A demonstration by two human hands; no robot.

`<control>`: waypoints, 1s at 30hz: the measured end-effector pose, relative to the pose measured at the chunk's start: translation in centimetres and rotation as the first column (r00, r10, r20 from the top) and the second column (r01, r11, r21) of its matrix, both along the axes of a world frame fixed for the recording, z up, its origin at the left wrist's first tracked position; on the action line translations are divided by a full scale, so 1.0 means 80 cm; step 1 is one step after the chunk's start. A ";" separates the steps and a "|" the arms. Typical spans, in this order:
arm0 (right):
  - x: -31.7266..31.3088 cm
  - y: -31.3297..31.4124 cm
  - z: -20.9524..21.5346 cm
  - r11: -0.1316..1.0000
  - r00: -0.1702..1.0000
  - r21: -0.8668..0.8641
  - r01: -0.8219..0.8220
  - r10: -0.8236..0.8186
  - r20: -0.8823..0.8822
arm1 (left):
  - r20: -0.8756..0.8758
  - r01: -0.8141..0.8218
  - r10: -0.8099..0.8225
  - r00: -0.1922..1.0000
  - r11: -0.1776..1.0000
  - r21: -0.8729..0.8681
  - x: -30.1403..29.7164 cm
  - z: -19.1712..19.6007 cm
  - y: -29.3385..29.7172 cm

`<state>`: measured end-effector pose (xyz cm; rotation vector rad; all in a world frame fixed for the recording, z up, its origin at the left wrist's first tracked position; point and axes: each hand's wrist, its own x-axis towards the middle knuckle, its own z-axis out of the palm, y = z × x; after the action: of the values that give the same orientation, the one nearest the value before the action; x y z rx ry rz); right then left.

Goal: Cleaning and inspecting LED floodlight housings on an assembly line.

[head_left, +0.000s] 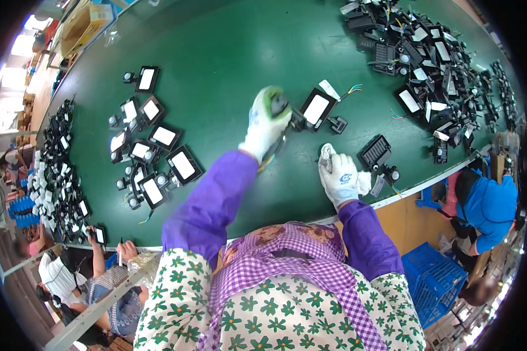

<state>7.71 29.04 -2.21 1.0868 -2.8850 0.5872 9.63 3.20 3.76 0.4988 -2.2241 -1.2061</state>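
Note:
My left hand [267, 120], in a white glove with a green palm, is raised over the table and closed around a black lamp part [280, 106]. Its shape is blurred and partly hidden by the fingers; thin wires hang below. Just right of it lies a black floodlight [317, 109] with a white panel, a small sensor head and coloured wires. A white label strip [329, 89] touches its upper edge. My right hand [341, 177], gloved too, rests low at the near edge, closed over a crumpled white cloth [363, 183]. Beside it sits another floodlight [375, 151], ribbed back up.
Several floodlights [163, 136] with sensors lie grouped on the green table [216, 58] at left. A large heap of them [439, 64] fills the far right, and another pile [55, 169] lines the left edge. Co-workers sit at both sides; blue crates [433, 281] stand lower right.

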 end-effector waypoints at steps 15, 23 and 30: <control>0.002 -0.001 0.002 0.996 0.999 0.075 -0.044 0.043 0.008 | 0.961 0.809 0.170 0.219 0.518 -0.276 0.086 -0.011 0.018; 0.049 0.035 -0.003 0.993 0.957 0.118 0.023 0.012 -0.289 | 0.355 0.085 -0.738 0.574 0.484 0.871 0.134 -0.019 -0.019; 0.014 -0.005 0.021 0.966 0.965 0.000 0.257 -0.257 0.061 | 0.531 0.139 -0.369 0.763 0.895 0.424 0.190 -0.036 0.073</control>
<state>8.85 28.64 -0.54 0.6866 -3.0023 0.6270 24.83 9.02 0.92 0.8388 -2.6703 -1.8324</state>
